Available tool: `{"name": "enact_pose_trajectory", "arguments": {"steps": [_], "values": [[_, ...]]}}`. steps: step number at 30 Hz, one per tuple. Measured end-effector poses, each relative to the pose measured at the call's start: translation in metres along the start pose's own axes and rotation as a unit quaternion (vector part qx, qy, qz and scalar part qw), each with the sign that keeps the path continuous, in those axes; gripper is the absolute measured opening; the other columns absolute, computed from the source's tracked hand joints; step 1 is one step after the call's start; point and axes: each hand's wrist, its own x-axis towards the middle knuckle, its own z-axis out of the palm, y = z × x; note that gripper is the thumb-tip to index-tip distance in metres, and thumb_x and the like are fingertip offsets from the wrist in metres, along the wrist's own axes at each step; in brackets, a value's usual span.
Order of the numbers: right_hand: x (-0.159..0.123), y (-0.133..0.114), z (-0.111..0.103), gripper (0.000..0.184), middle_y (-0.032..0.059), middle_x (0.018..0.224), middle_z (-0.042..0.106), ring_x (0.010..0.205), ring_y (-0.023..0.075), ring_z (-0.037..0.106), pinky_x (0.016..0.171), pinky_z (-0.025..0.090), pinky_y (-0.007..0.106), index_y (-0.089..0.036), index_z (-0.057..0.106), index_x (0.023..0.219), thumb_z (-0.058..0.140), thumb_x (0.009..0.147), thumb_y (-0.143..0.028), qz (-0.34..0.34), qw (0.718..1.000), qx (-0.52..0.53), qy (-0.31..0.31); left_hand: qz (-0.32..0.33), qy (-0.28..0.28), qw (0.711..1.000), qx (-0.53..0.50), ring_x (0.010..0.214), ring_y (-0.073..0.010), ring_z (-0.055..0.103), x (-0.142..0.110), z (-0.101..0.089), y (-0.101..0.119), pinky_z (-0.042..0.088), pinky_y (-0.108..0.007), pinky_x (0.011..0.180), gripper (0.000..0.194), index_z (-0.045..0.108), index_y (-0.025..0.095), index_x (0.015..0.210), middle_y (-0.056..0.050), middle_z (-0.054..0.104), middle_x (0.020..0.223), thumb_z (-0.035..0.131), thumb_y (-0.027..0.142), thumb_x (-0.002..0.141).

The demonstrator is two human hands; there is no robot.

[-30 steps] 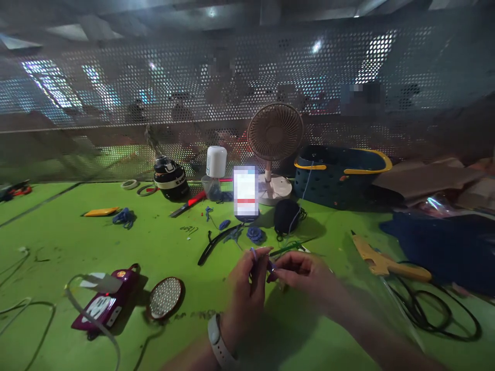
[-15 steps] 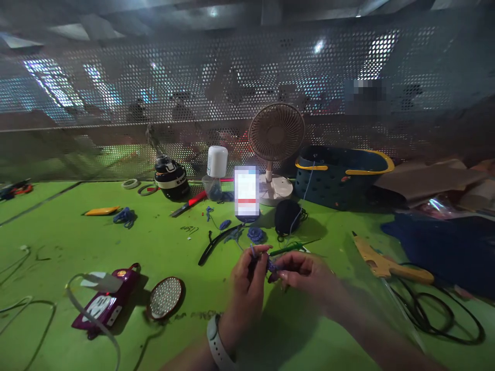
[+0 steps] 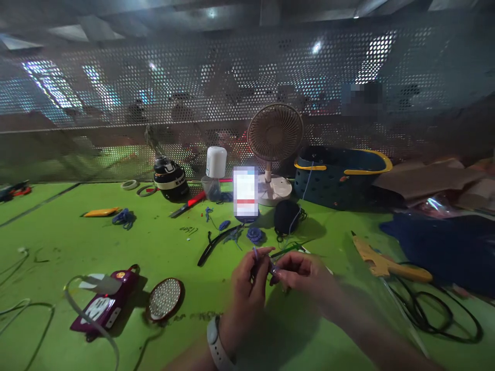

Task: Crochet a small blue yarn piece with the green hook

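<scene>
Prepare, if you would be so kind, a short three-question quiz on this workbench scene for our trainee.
1. True or false: as the camera sees it, the round beige-grilled fan with a white base stands to the left of the dark perforated plastic basket with yellow handles.

2. What do the bare left hand and the bare right hand hold between them?
A) a small piece of blue-violet yarn work
B) a yellow pistol-shaped glue gun
C) a glossy purple power strip

3. Fill in: the pale, flexible wristband is worn on the person's ____ side.

Key: 1 true; 2 A; 3 left.
</scene>
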Motion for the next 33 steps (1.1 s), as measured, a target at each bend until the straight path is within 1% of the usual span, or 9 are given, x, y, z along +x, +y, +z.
{"name": "enact_pose_trajectory", "arguments": {"steps": [4, 9, 15, 18, 20, 22, 25, 29, 33], "values": [[0.001, 0.001, 0.000, 0.019, -0.0021, 0.060, 0.068, 0.052, 0.0079, 0.058, 0.050, 0.050, 0.019, -0.016, 0.068, 0.066, 0.082, 0.063, -0.028, 0.000, 1.000, -0.007, 0.010, -0.018, 0.001, 1.000, -0.013, 0.078, -0.0150, 0.059, -0.001, 0.000, 0.000, 0.048, -0.026, 0.070, 0.024, 0.067, 0.019, 0.110, -0.005, 0.066, 0.093, 0.055, 0.033, 0.095], [0.002, 0.005, -0.004, 0.014, -0.0012, 0.062, 0.070, 0.052, 0.0076, 0.058, 0.051, 0.051, 0.019, -0.016, 0.068, 0.069, 0.079, 0.068, -0.026, -0.015, 1.000, -0.003, -0.015, -0.026, -0.001, 1.000, -0.005, 0.073, -0.0132, 0.055, 0.000, -0.002, 0.000, 0.046, -0.024, 0.066, 0.026, 0.066, 0.021, 0.114, -0.002, 0.063, 0.085, 0.051, 0.034, 0.097], [0.000, 0.004, 0.000, 0.019, -0.0021, 0.058, 0.065, 0.051, 0.0087, 0.057, 0.049, 0.049, 0.020, -0.016, 0.066, 0.065, 0.080, 0.065, -0.029, -0.003, 1.000, -0.009, 0.006, -0.010, -0.020, 1.000, 0.004, 0.084, -0.0153, 0.059, -0.001, -0.001, -0.002, 0.047, -0.026, 0.077, 0.026, 0.066, 0.021, 0.115, -0.005, 0.065, 0.096, 0.050, 0.034, 0.098], [0.001, 0.004, -0.001, 0.022, -0.0024, 0.058, 0.064, 0.052, 0.0091, 0.056, 0.050, 0.048, 0.021, -0.016, 0.065, 0.064, 0.082, 0.063, -0.030, 0.000, 1.000, -0.015, 0.017, 0.001, -0.036, 0.999, -0.005, 0.085, -0.0143, 0.060, -0.001, 0.000, 0.000, 0.048, -0.025, 0.076, 0.024, 0.065, 0.022, 0.115, -0.005, 0.066, 0.098, 0.050, 0.032, 0.099], [0.001, 0.004, -0.003, 0.023, -0.0018, 0.060, 0.065, 0.055, 0.0100, 0.058, 0.051, 0.048, 0.021, -0.016, 0.067, 0.068, 0.082, 0.065, -0.032, 0.000, 1.000, 0.004, 0.021, 0.010, -0.045, 0.999, -0.029, 0.081, -0.0127, 0.059, 0.001, -0.001, 0.001, 0.048, -0.022, 0.072, 0.024, 0.065, 0.023, 0.115, -0.004, 0.066, 0.095, 0.051, 0.031, 0.098], [0.002, 0.004, -0.007, 0.023, -0.0015, 0.065, 0.067, 0.059, 0.0108, 0.060, 0.053, 0.049, 0.021, -0.018, 0.071, 0.079, 0.082, 0.069, -0.036, -0.006, 0.999, 0.040, 0.032, 0.015, -0.055, 0.997, -0.055, 0.074, -0.0106, 0.057, 0.004, -0.001, 0.003, 0.047, -0.020, 0.066, 0.022, 0.066, 0.023, 0.114, -0.002, 0.065, 0.089, 0.053, 0.031, 0.097], [0.004, 0.003, -0.013, 0.029, -0.0020, 0.077, 0.071, 0.067, 0.0114, 0.064, 0.061, 0.052, 0.022, -0.026, 0.074, 0.095, 0.083, 0.070, -0.038, -0.051, 0.995, 0.071, 0.045, -0.003, -0.075, 0.992, -0.102, 0.067, -0.0085, 0.052, 0.006, -0.003, 0.007, 0.045, -0.018, 0.060, 0.022, 0.067, 0.023, 0.111, 0.000, 0.061, 0.081, 0.057, 0.034, 0.095], [0.005, 0.005, -0.018, 0.026, -0.0012, 0.087, 0.076, 0.083, 0.0135, 0.068, 0.075, 0.055, 0.023, -0.032, 0.078, 0.091, 0.087, 0.067, -0.034, -0.126, 0.991, 0.011, 0.036, -0.042, -0.101, 0.983, -0.151, 0.068, -0.0084, 0.052, 0.007, -0.006, 0.010, 0.045, -0.018, 0.061, 0.027, 0.062, 0.024, 0.117, 0.002, 0.056, 0.078, 0.061, 0.036, 0.093], [0.006, 0.008, -0.020, 0.020, -0.0013, 0.092, 0.077, 0.086, 0.0151, 0.071, 0.076, 0.057, 0.026, -0.035, 0.078, 0.094, 0.082, 0.074, -0.031, -0.198, 0.979, -0.047, 0.007, -0.064, -0.104, 0.979, -0.165, 0.070, -0.0089, 0.053, 0.010, -0.008, 0.014, 0.047, -0.021, 0.067, 0.044, 0.051, 0.025, 0.130, 0.003, 0.055, 0.077, 0.066, 0.034, 0.090]]}}
